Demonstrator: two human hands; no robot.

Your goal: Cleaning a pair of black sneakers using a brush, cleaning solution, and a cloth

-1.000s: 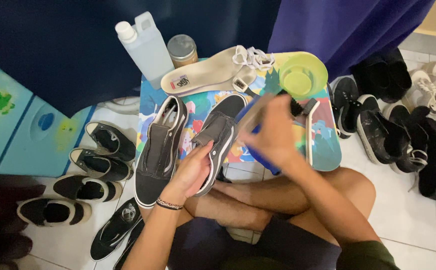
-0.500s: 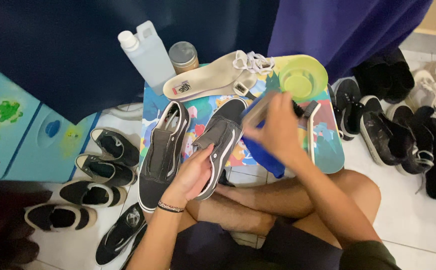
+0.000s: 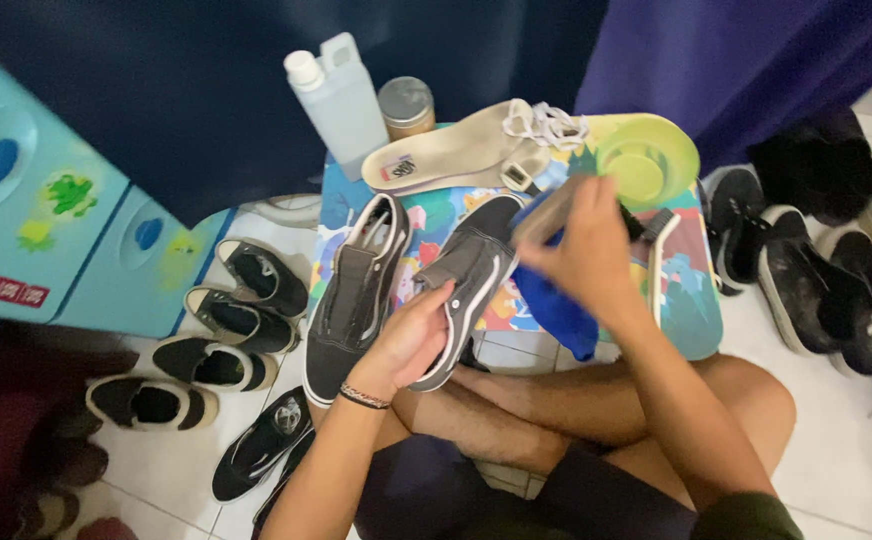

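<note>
I sit cross-legged on the floor before a small colourful table (image 3: pixel 691 300). My left hand (image 3: pixel 411 340) grips the heel end of a dark grey sneaker (image 3: pixel 471 275) with a white sole, tilted up over the table's front edge. My right hand (image 3: pixel 586 250) holds a wooden brush (image 3: pixel 546 212) just right of that shoe's toe, with a blue cloth (image 3: pixel 561 305) hanging below the hand. A second matching sneaker (image 3: pixel 356 295) lies laceless on the table to the left.
On the table stand a clear plastic jug (image 3: pixel 341 100), a brown lidded jar (image 3: pixel 406 108), a beige insole (image 3: pixel 456 155), white laces (image 3: pixel 551 125), a green bowl (image 3: pixel 648 162) and another brush (image 3: pixel 661 250). Dark shoes cover the floor left (image 3: pixel 241 320) and right (image 3: pixel 806 285). A turquoise cabinet (image 3: pixel 46 200) stands left.
The view has shifted so everything sits a little further right. My right hand with the brush stays by the shoe's toe; my left hand keeps its grip.
</note>
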